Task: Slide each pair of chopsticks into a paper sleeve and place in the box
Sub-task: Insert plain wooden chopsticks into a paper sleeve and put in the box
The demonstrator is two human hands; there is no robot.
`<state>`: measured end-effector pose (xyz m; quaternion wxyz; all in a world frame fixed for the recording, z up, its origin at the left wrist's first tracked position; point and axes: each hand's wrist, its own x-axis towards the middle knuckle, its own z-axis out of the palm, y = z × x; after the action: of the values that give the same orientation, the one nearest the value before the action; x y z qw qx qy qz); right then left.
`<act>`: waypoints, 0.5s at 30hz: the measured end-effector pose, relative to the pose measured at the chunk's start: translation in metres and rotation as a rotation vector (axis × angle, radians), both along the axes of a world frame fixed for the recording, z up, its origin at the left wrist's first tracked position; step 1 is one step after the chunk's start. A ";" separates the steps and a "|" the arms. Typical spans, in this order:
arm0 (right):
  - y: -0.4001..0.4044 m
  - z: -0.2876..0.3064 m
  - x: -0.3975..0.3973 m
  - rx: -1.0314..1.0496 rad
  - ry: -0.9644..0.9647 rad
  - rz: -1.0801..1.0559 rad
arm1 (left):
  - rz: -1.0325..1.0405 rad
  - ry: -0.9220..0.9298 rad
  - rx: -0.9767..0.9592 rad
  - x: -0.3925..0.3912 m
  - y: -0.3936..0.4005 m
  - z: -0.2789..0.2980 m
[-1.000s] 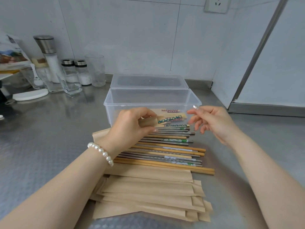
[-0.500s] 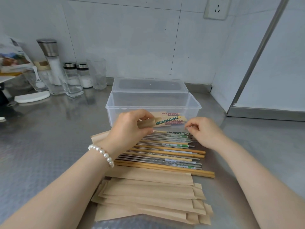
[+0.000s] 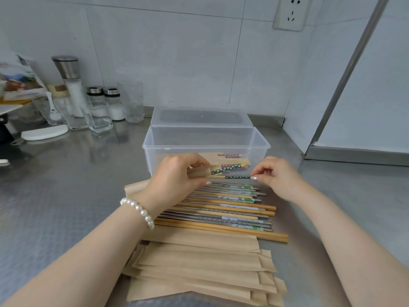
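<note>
Before a clear box [image 3: 205,147] on a steel counter [image 3: 66,185], the left hand [image 3: 174,176] grips a paper sleeve [image 3: 200,171] with one green chopstick [image 3: 228,169] inside, while the right hand [image 3: 278,176] pinches its mate [image 3: 238,177] by the end.

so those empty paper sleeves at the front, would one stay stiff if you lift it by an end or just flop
Probably flops: the paper sleeves look thin and flat, with edges already fanned unevenly. Likely very light, so a nudge could scatter the stack across the smooth steel counter. The one that the left hand grips holds its shape, perhaps because a chopstick is inside.
</note>
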<state>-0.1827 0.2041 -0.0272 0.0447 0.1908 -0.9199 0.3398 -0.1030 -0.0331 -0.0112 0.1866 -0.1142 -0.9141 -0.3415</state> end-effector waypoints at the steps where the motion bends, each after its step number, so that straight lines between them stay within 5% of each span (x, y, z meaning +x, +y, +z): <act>1: 0.001 0.004 0.002 -0.044 0.000 -0.003 | 0.000 -0.005 0.002 0.000 0.000 0.000; 10: 0.026 0.043 0.019 -1.030 -0.025 0.017 | -0.025 -0.056 0.013 0.000 0.001 0.000; 15: 0.044 0.050 0.017 -1.365 -0.001 -0.127 | -0.007 -0.050 0.004 -0.001 0.000 0.000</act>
<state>-0.1659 0.2481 0.0232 0.1746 0.0653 -0.5092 0.8402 -0.1037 -0.0335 -0.0110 0.1625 -0.1086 -0.9174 -0.3466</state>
